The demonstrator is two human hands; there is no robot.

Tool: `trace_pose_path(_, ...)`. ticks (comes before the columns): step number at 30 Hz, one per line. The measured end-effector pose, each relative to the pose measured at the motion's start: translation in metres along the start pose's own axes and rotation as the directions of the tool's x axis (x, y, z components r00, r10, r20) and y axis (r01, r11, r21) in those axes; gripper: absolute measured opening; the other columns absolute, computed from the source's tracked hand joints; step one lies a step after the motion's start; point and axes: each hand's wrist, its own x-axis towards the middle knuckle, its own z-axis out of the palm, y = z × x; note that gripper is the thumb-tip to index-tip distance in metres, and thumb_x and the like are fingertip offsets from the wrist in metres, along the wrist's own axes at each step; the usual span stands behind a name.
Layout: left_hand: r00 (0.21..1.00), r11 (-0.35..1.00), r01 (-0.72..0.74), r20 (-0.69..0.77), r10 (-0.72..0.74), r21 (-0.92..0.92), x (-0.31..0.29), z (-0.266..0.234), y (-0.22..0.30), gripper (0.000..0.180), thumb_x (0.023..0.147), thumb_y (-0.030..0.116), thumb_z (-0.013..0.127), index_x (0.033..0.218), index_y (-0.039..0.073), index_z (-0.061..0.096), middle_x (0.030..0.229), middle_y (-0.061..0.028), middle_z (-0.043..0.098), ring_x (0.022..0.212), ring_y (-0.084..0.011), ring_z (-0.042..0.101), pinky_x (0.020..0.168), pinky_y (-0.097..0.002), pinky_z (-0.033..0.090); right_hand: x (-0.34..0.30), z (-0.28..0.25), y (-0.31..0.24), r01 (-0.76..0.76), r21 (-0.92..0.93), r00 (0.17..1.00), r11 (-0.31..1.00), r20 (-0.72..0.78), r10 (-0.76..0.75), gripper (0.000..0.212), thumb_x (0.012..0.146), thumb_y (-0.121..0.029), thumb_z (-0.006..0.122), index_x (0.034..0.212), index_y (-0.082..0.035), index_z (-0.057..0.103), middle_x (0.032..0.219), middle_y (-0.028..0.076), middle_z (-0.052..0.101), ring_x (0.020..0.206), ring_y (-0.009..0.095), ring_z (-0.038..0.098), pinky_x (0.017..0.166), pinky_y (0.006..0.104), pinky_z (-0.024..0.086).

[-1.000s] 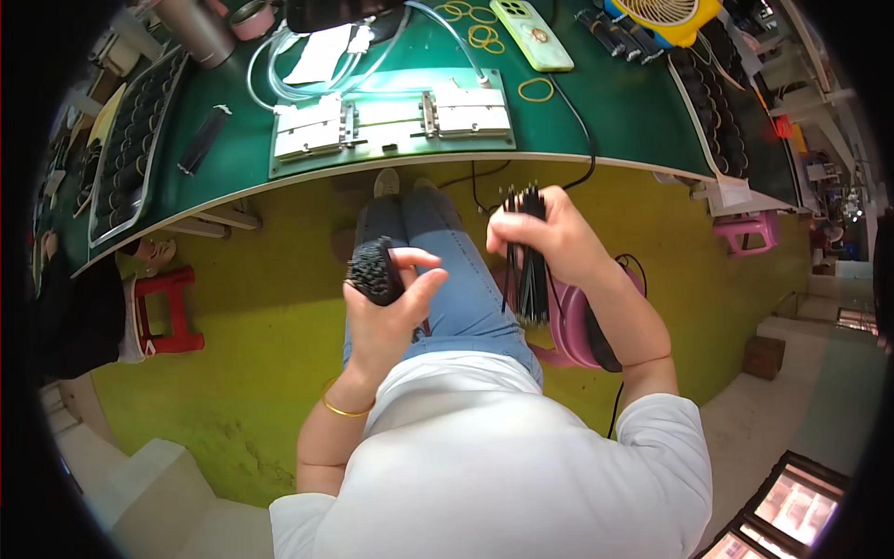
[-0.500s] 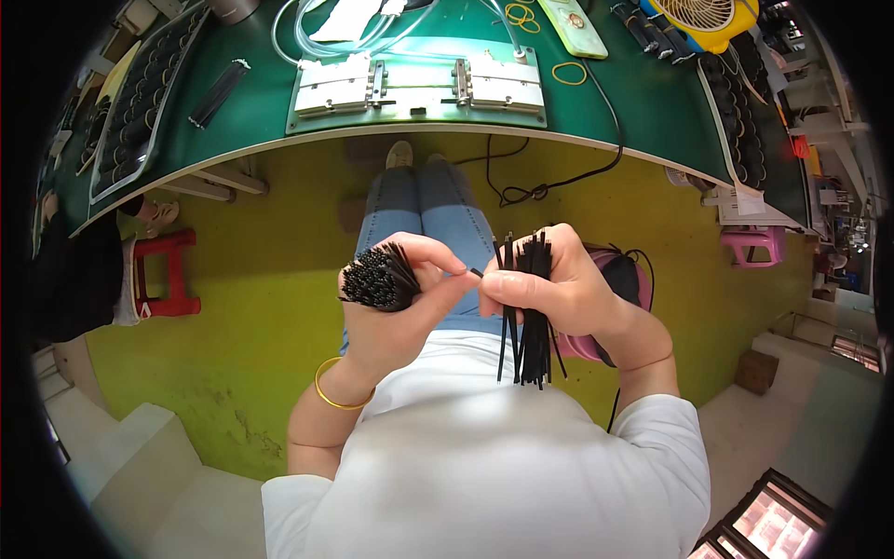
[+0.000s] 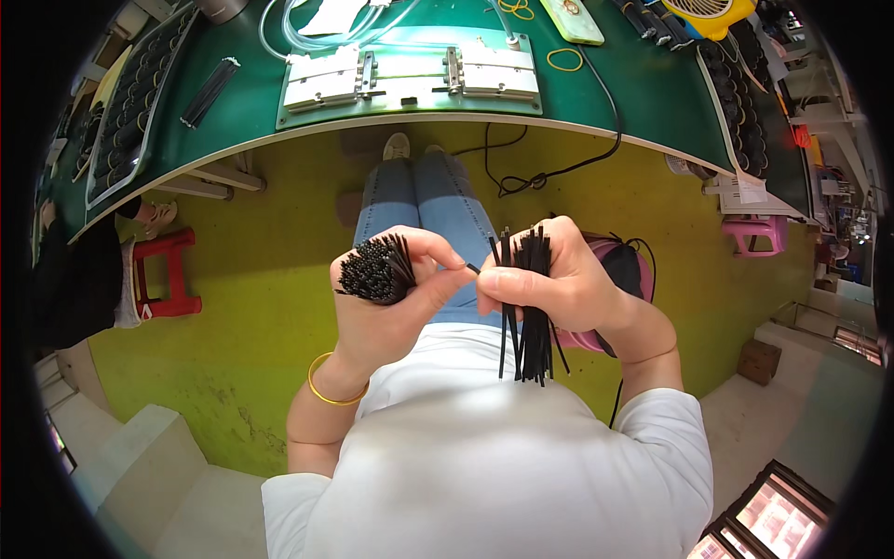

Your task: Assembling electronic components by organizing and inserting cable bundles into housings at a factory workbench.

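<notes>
My left hand (image 3: 386, 293) is closed around a thick bundle of thin black wires (image 3: 375, 270), whose cut ends face up. Its thumb and forefinger pinch the tip of one short black piece (image 3: 473, 268), which reaches across to the other hand. My right hand (image 3: 549, 279) is closed on a smaller, looser bunch of black wires (image 3: 534, 340), hanging down past the palm with a few strands splayed apart. The right thumb presses on these strands near the pinched piece. Both hands are held above my lap, close together.
Ahead, the green table (image 3: 223, 121) carries a metal fixture (image 3: 410, 79) with white blocks and clear tubing. A tied black wire bundle (image 3: 209, 91) lies left of it; a yellow rubber band (image 3: 564, 60), phone (image 3: 573, 20) and yellow fan (image 3: 708, 14) lie right. Trays of black coils (image 3: 140, 102) flank it.
Both hands keep nearly the same pose. The left hand has shifted slightly left and up, and more of the short black piece shows between the fingertips. The view has moved a little.
</notes>
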Motion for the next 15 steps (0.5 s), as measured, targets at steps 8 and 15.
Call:
trace_pose_path(8,0.999,0.999,0.045,0.004,-0.045,-0.022,0.009,0.002,-0.013,0.013,0.07,-0.007,0.065,0.077,0.001,0.058,0.054,0.0063,0.043,0.048,-0.0007,0.035,0.045,-0.0161,0.029,0.005,-0.013,0.003,-0.027,-0.084,0.999,0.996,-0.035,0.025,0.02,0.078,-0.014,0.057,0.066,0.002,0.06,0.062,0.007,0.06,0.051,0.008,0.05,0.046,0.0215,0.039)
trace_pose_path(15,0.913,0.876,0.401,0.032,-0.407,-0.268,0.003,-0.001,-0.055,0.015,0.076,0.001,0.063,0.089,0.002,0.056,0.057,0.0055,0.043,0.045,-0.0028,0.038,0.04,-0.0189,0.029,0.045,-0.22,-0.009,-0.35,-0.635,0.641,0.689,-0.699,-0.318,0.049,0.078,-0.044,0.055,0.073,0.005,0.061,0.066,0.016,0.061,0.064,0.025,0.062,0.061,0.0342,0.048)
